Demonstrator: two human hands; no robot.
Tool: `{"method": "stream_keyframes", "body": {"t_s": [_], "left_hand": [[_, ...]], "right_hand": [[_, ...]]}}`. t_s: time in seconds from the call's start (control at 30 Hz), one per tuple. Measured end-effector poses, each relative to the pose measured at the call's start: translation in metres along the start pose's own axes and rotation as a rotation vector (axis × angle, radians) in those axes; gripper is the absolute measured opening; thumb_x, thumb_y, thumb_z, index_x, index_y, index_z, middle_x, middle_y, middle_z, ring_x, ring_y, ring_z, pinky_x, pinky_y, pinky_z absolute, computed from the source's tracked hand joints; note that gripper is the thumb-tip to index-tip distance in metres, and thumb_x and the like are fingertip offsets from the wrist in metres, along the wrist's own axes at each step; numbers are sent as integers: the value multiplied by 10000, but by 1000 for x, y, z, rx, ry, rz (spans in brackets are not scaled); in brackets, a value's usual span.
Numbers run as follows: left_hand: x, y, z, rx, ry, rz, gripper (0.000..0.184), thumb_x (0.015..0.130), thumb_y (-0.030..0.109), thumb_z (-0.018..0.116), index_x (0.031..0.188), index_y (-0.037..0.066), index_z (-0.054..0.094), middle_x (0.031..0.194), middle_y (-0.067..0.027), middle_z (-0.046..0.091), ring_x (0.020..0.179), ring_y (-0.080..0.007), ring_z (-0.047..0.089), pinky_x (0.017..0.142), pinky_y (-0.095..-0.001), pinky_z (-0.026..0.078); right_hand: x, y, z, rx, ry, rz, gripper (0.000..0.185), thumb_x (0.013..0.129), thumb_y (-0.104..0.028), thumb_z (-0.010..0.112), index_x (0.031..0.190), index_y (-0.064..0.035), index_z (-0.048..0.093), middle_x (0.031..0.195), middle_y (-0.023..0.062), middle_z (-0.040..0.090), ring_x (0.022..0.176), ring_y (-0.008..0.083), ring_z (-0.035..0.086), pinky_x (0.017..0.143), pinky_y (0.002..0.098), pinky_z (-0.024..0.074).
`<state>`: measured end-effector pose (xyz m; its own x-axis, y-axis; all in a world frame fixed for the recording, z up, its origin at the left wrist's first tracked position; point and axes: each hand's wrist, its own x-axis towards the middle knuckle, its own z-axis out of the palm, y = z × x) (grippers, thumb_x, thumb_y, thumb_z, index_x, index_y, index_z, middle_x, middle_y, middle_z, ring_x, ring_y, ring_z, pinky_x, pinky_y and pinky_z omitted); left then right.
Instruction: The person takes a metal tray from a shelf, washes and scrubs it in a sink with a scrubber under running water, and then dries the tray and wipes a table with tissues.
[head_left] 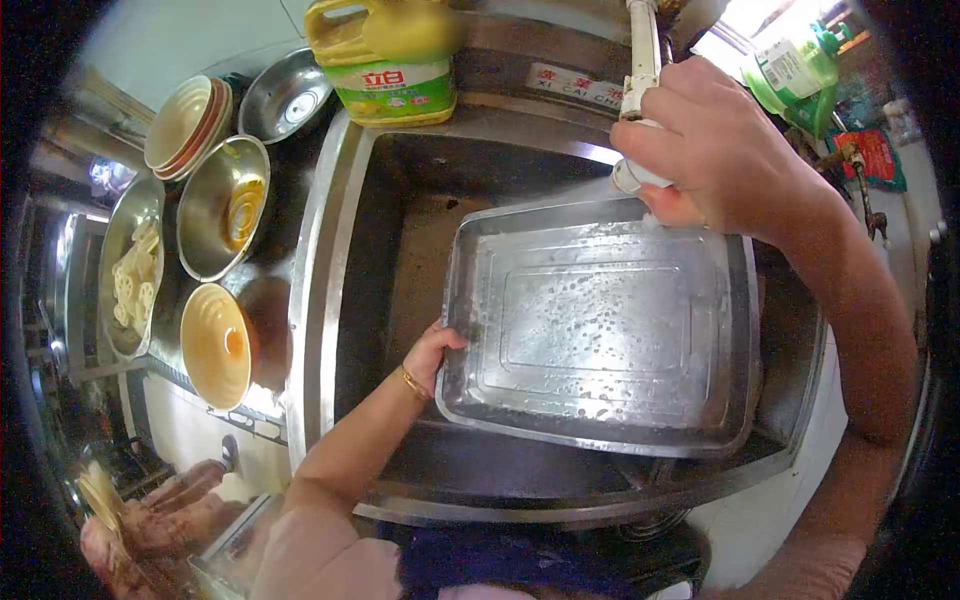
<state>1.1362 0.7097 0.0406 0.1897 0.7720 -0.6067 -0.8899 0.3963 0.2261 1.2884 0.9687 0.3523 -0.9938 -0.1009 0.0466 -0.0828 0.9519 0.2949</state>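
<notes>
My left hand [432, 358] grips the left rim of a rectangular metal tray [600, 330], thumb over the edge, a gold-coloured bracelet at the wrist. The tray is held over a stainless steel sink [332, 250], and water drops dot its wet inner surface. Above the tray's far right side, my right hand [715, 145] is closed around the white faucet [642, 60] near its lower end. My fingers hide part of the faucet.
A yellow detergent jug [392, 85] stands on the sink's back ledge. To the left are metal bowls [222, 205], a yellow bowl [215, 345], stacked bowls [182, 125] and a basin of sliced food [132, 275]. A green bottle [795, 70] sits at the back right.
</notes>
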Motion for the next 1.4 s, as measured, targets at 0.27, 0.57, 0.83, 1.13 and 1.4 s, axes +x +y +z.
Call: {"method": "stream_keyframes", "body": {"t_s": [0.27, 0.57, 0.83, 1.13, 1.4], "left_hand": [[27, 3, -34, 62, 44, -19, 426, 707, 5, 540, 1132, 16, 557, 998, -124, 639, 849, -276, 654, 787, -449, 557], [67, 11, -52, 101, -7, -5, 312, 699, 6, 629, 1008, 44, 618, 879, -55, 626, 858, -220, 611, 771, -400, 531], [-85, 48, 83, 559, 290, 569, 497, 707, -19, 663, 1186, 29, 540, 1067, -68, 633, 952, -189, 602, 858, -336, 481], [-115, 7, 94, 165, 456, 373, 519, 753, -37, 567, 1253, 54, 462, 1136, -91, 570, 1008, -252, 589, 901, -411, 492], [-84, -35, -30, -179, 317, -81, 233, 810, 56, 520, 1034, 2, 557, 984, -139, 612, 961, -332, 606, 929, -521, 478]], "right_hand": [[-5, -25, 2, -188, 152, 53, 390, 602, -186, 760, 964, -131, 623, 940, 29, 596, 916, 238, 554, 891, 456, 382], [-67, -121, 152, 225, -33, 346, 553, 702, -271, 723, 1212, -133, 559, 1308, 111, 487, 1273, 296, 406, 1095, 485, 283], [-36, -173, 273, 512, 544, 1220, 895, 774, -364, 695, 1463, -16, 241, 1509, 239, 214, 1388, 424, 204, 1129, 548, 157], [-10, -177, 300, 626, 289, 1246, 661, 789, -321, 671, 1324, -2, 450, 1389, 238, 413, 1324, 394, 347, 1107, 478, 263], [-83, -78, 239, 769, -491, 1190, 538, 711, -306, 721, 1134, -7, 575, 1098, 188, 621, 1085, 342, 577, 946, 441, 451]]}}
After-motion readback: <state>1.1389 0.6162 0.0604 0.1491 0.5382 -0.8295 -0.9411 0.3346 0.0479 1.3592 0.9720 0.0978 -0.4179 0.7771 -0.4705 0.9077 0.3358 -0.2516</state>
